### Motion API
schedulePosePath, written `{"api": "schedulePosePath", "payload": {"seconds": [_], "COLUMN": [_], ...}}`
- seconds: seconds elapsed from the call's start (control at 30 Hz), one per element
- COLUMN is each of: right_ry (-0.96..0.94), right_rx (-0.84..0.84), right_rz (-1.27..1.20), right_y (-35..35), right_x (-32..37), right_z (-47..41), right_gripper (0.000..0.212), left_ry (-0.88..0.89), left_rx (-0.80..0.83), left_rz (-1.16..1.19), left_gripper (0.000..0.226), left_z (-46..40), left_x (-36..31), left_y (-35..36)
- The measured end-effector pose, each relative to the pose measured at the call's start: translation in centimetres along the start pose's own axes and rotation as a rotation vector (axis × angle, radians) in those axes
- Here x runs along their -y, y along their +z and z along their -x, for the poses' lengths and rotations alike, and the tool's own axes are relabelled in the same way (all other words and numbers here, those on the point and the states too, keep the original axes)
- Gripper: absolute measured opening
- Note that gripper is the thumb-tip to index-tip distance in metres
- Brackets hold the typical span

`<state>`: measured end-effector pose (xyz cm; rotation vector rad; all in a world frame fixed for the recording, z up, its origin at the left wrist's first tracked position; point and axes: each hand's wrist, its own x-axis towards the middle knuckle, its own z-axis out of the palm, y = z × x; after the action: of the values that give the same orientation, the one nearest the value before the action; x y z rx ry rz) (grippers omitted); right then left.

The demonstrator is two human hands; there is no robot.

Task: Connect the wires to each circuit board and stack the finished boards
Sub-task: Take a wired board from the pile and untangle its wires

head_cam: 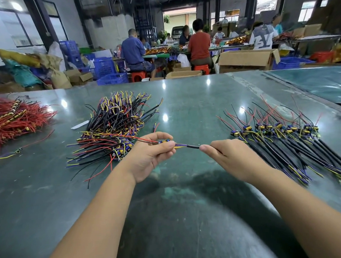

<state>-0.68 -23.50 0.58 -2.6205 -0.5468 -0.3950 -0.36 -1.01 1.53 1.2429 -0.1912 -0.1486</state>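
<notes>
**Two hands, one board, wires pulled taut**

Both hands up over the table (184,100), working one piece between them. Left hand (147,157) curled round a small board (164,141), thumb and fingers pinching it, red and black leads trailing off leftward from that grip. Right hand (229,157) pinching the black cable (192,146) at its sheath, fingertip and thumb pressed on it. Between the two grips, a short run of purple and yellow wires (179,145) stretched nearly level, joined to the board's edge.

Off to the left, just behind the left hand: a loose heap (115,124) of black-sheathed cables and boards, ends fanning upward, red leads spilling toward the near side. Right of the right hand: finished boards (275,129) laid in a row, overlapping, red and black leads pointing away, black cables running toward the near right. Far left of the table: a pile of red wires (11,118). One stray piece (17,151) lying alone near the left edge. White slip (80,124) flat beside the heap.

Beyond the table: people seated at other benches, blue crates (104,68), cardboard boxes (247,60).
</notes>
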Motion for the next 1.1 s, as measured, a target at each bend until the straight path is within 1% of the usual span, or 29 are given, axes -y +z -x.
{"api": "schedulePosePath", "payload": {"seconds": [0.07, 0.13, 0.2, 0.23, 0.3, 0.4, 0.47, 0.57, 0.6, 0.7, 0.73, 0.83, 0.9, 0.93, 1.0, 1.1], "right_ry": [-0.117, -0.217, -0.228, -0.221, -0.192, -0.110, -0.123, -0.220, -0.208, -0.058, -0.047, -0.104, -0.130, -0.125, -0.066, 0.103], "right_rx": [-0.099, -0.199, -0.273, -0.273, -0.202, -0.082, -0.092, -0.220, -0.233, -0.124, -0.113, -0.117, -0.105, -0.107, -0.168, -0.360], "right_rz": [-0.040, -0.175, -0.241, -0.237, -0.158, 0.106, 0.117, 0.046, 0.078, 0.352, 0.398, 0.317, 0.253, 0.235, 0.173, 0.056], "right_y": [-0.2, -0.4, -0.3, -0.2, 0.0, 0.4, 0.4, 0.7, 0.8, 0.7, 0.8, 1.1, 1.5, 1.5, 0.8, -1.7], "right_x": [0.1, 0.3, 0.2, 0.1, -0.3, -0.9, -0.6, -0.4, -0.4, -0.5, -0.3, 1.5, 2.4, 2.6, 2.4, 0.4], "right_z": [0.2, 0.5, 0.6, 0.6, 0.6, 0.4, 0.2, 0.2, 0.1, 0.1, 0.2, 0.4, 0.3, 0.2, 0.0, -0.3], "right_gripper": [0.052, 0.050, 0.051, 0.051, 0.048, 0.049, 0.047, 0.043, 0.044, 0.061, 0.062, 0.046, 0.033, 0.030, 0.027, 0.024], "left_ry": [0.003, 0.015, 0.023, 0.027, 0.036, 0.040, 0.050, 0.077, 0.083, 0.077, 0.072, 0.039, 0.014, 0.004, -0.032, -0.066], "left_rx": [0.002, 0.010, 0.009, 0.001, -0.023, -0.038, -0.054, -0.088, -0.092, -0.087, -0.078, -0.043, -0.030, -0.020, 0.005, 0.011], "left_rz": [0.066, 0.103, 0.114, 0.116, 0.127, 0.132, 0.123, 0.099, 0.079, 0.023, 0.001, -0.038, -0.009, 0.003, 0.004, 0.030], "left_gripper": [0.015, 0.017, 0.018, 0.018, 0.016, 0.014, 0.014, 0.015, 0.016, 0.017, 0.018, 0.024, 0.035, 0.042, 0.054, 0.064], "left_z": [0.1, 0.2, 0.2, 0.1, 0.1, 0.0, -0.2, -0.3, -0.3, -0.4, -0.4, -0.5, -0.5, -0.5, -0.4, -0.2], "left_x": [0.0, 0.1, 0.1, 0.2, 0.3, 0.3, 0.4, 0.4, 0.4, 0.6, 0.7, 1.3, 1.5, 1.5, 1.6, 1.5], "left_y": [-0.1, 0.0, 0.1, 0.1, 0.0, -0.3, -0.5, -1.0, -1.1, -1.0, -0.8, 0.1, 0.7, 0.9, 1.1, 1.0]}}
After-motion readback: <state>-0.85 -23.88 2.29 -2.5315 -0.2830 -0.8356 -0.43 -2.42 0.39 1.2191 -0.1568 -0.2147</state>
